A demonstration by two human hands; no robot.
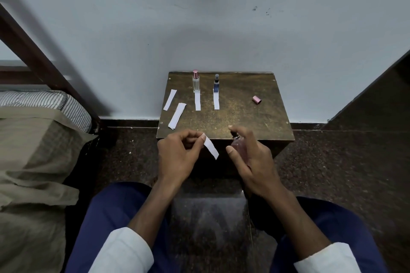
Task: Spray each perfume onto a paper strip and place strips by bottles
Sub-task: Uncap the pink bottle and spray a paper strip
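Bed [33, 139]: at my left, striped pillow on a khaki cover; not involved.
Desk [244, 113]: small brown top against the wall, straight ahead of my knees. All the task's things sit on it or hang just above its near edge.
Right hand [250, 162]: wrapped round a pinkish perfume bottle [238, 146], forefinger up over the spray head, thumb along the side. Bottle held at the near edge of the desk, nozzle looking left as far as I can tell.
Left hand [177, 153]: pinching one end of a paper strip [211, 148] between thumb and forefinger; the free end slants down toward the bottle, close but not touching.
Clear bottle with pink cap [195, 81]: upright at the back, a strip [197, 101] lying in front of it, touching or just beside its base.
Dark blue bottle [216, 83]: upright beside it, uncapped I think, its own strip [216, 101] laid likewise.
Spare strips: a small stack [177, 115] and a single [170, 99] at the desk's left, apart from the bottles.
Pink cap [257, 99]: lying on its side at the right, well apart; I judge it belongs to the bottle in hand.
Step in hand: third spray, by my reckoning; two pairs look done.
How I would do it well: hold the strip steady across the nozzle's line, keep a small gap, press once and short. Keep pinching fingers out of the mist. Aim away from the finished strips so scents do not mix.
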